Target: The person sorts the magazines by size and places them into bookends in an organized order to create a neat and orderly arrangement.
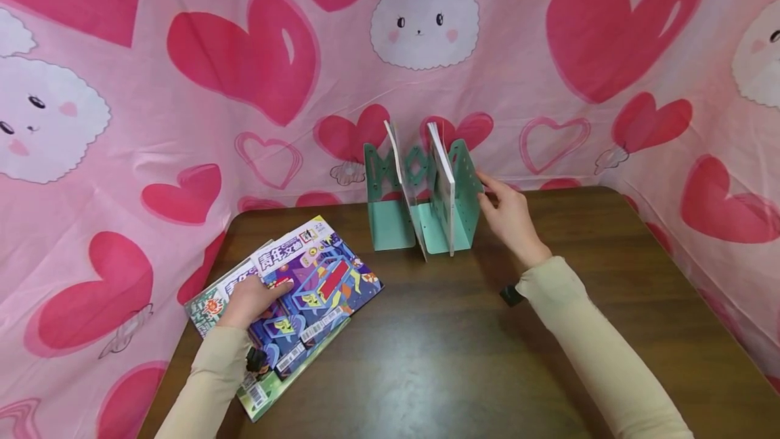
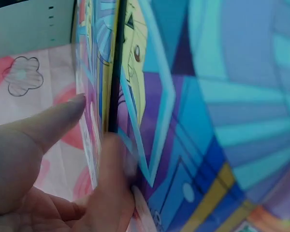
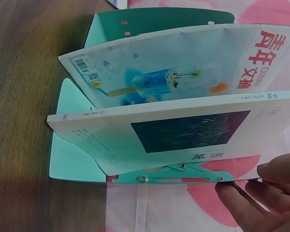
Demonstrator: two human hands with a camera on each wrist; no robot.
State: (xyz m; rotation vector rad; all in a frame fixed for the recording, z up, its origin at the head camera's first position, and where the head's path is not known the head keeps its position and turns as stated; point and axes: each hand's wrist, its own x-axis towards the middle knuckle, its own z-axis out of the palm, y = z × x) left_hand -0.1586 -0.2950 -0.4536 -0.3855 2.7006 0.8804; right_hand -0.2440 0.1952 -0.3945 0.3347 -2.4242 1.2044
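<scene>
left hand [image 1: 246,302] pinching magazines [image 1: 341,290] left of green book rack [image 1: 391,225], right hand [image 1: 512,215] pinching its right plate [image 1: 466,188], two booklets [image 3: 183,130] inside

Colourful magazines [image 1: 338,276] overlap at lower left; a green rack [image 1: 390,225] (two booklets [image 3: 183,133] stand inside) occupies the frame's centre.

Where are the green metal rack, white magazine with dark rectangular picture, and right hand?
Green metal rack [image 1: 388,227]: head view, left base plate.
White magazine [image 3: 183,131]: right wrist view, printed dark picture.
Right hand [image 1: 512,217]: head view, its middle.
</scene>
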